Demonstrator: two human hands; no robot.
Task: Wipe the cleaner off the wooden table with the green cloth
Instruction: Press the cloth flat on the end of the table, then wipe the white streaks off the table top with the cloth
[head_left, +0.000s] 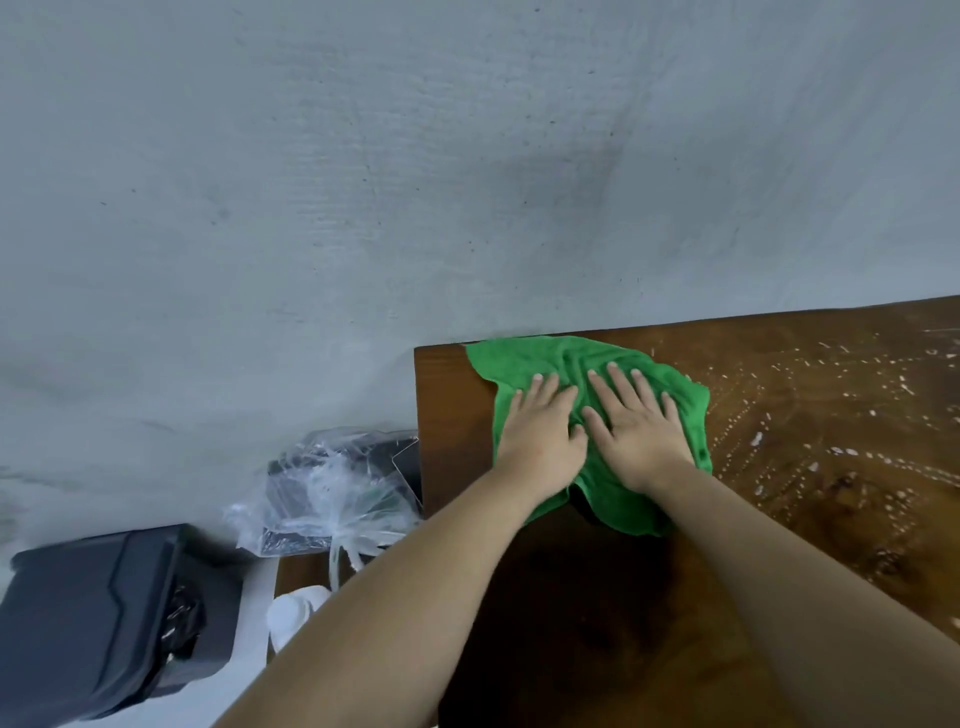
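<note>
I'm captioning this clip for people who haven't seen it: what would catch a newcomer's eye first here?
The bright green cloth lies at the far left corner of the wooden table, with the left hand and right hand pressed flat on it side by side. To its right, white flecks of cleaner streak the wood. Off the table's left edge sit a clear plastic bag and a black bin.

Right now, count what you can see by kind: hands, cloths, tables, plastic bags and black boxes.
Hands: 2 (left hand, right hand)
Cloth: 1
Table: 1
Plastic bag: 1
Black box: 1
Total: 6
</note>
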